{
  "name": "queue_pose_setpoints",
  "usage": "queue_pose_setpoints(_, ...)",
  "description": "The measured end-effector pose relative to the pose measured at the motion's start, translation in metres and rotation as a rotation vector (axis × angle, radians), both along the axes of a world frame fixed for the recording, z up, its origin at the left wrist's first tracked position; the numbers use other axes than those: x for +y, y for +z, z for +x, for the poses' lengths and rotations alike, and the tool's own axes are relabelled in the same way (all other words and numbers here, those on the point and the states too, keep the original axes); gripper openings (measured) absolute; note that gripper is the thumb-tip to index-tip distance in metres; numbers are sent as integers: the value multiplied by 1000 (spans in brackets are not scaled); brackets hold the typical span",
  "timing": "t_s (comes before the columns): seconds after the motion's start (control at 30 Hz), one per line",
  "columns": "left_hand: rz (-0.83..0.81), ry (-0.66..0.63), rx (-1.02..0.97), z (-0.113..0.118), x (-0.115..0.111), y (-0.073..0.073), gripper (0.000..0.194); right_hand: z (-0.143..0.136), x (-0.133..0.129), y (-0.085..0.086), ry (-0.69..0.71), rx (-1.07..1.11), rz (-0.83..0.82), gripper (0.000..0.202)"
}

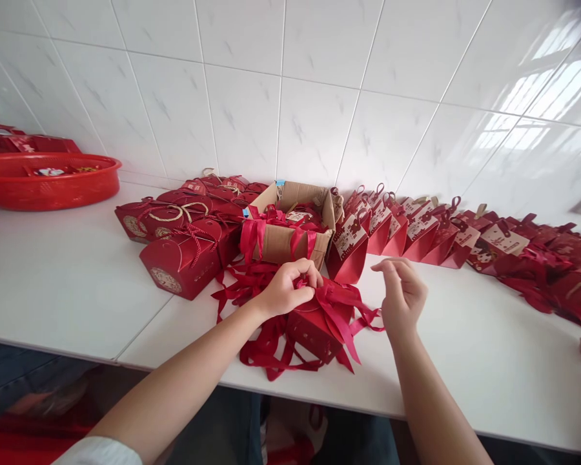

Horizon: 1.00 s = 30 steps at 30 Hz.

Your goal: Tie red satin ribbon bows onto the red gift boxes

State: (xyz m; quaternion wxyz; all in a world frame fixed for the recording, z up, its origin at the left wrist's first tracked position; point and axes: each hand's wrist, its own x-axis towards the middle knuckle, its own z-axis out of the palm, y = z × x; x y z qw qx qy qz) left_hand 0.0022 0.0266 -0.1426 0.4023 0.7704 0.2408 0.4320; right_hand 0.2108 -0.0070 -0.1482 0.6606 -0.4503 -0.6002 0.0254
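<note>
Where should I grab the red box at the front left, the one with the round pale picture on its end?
Probably by the twisted red cord on top of the red box, coming from above. The box sits upright with the cord at its top, and other red boxes crowd behind it.

Both bare forearms (188, 378) reach forward; bare left hand (293, 289) curled, thumb toward fingertips; bare right hand (404, 297) apart, fingers bent.

The ribbon (330, 299) is crimson, the box (310, 332) dark red, the tiles (242, 116) grey-flecked white.
</note>
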Motion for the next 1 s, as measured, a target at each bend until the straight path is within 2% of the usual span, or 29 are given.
queue_pose_setpoints(0.1,8,1,5,0,0,1,6,-5,2,-1,240,-113,-149,14)
queue_pose_setpoints(0.17,15,7,7,1,0,1,4,-10,2,-3,376,-240,-213,24)
queue_pose_setpoints(0.23,17,16,10,1,0,2,2,-13,2,-5,453,-335,-230,29)
queue_pose_setpoints(0.43,12,32,19,3,-1,2,3,-12,4,-7,439,-337,-93,23)
queue_pose_setpoints(0.63,-2,35,22,2,0,1,2,-8,8,-10,569,-484,7,50)
queue_pose_setpoints(0.83,6,83,14,2,2,0,4,-9,7,-12,637,-476,-7,57)
queue_pose_setpoints(1.0,6,108,11,0,5,3,6,-9,7,-10,680,-446,-34,53)
